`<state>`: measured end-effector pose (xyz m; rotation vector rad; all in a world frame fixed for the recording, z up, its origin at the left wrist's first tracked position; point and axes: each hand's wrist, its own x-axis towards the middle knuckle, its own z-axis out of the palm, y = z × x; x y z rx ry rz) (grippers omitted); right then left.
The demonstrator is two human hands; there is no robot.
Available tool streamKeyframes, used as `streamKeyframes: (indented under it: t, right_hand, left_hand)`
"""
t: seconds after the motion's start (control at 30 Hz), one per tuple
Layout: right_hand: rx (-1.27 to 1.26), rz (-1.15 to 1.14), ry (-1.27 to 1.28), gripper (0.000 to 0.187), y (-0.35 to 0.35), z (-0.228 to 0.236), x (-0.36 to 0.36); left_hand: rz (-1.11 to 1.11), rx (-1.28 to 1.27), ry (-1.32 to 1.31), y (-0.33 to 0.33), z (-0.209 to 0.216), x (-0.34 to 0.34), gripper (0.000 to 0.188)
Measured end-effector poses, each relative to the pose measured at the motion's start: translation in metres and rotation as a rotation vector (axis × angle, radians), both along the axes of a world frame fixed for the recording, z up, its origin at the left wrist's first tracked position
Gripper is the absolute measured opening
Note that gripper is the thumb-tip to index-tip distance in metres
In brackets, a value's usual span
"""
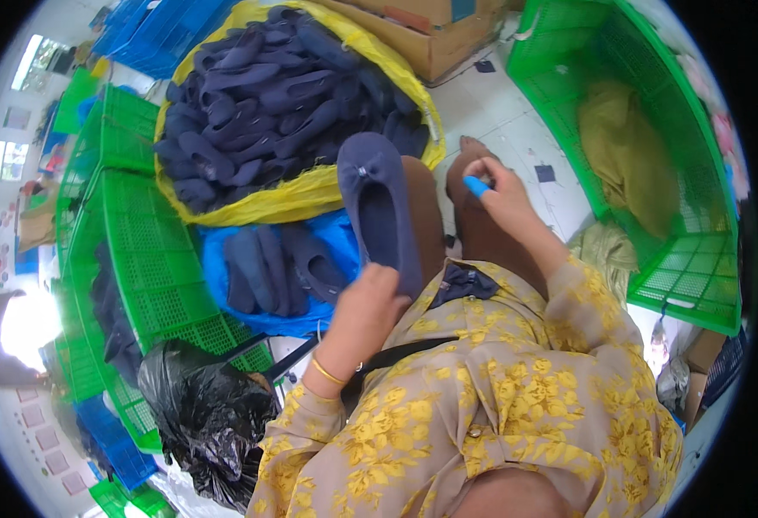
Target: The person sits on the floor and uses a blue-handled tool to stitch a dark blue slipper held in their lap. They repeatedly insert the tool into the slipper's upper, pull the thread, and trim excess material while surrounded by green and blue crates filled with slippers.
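My left hand [363,298] grips the heel end of a navy blue slipper [377,203] that lies along my left thigh, toe pointing away from me. A small pale stud sits near its toe. My right hand [501,186] is raised over my right knee and pinches a small bright blue object [476,186] between its fingers. A small dark blue bow piece [465,282] rests on my lap between my forearms. Both sleeves are tan with yellow flowers, and a gold bangle [327,373] circles my left wrist.
A yellow sack [310,194] full of navy slippers stands ahead. A blue bag [223,259] holds several more. Green plastic crates [150,259] stack on the left, another green crate [681,268] with olive cloth on the right. A black bin bag [206,414] sits lower left, a cardboard box [431,34] behind.
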<state>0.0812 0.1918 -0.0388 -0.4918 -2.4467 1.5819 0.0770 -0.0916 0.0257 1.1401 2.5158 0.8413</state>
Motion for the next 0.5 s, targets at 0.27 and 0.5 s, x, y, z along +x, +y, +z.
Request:
streamKeyframes:
  t: [0.27, 0.5]
  right_hand:
    - [0.003, -0.099, 0.05, 0.009, 0.024, -0.021, 0.016]
    - [0.03, -0.113, 0.015, 0.008, 0.02, -0.023, 0.017]
  left_hand:
    - [1.123, -0.038, 0.805, -0.207, 0.111, -0.133, 0.073]
    - [1.119, 0.12, 0.584, -0.152, 0.034, -0.147, 0.02]
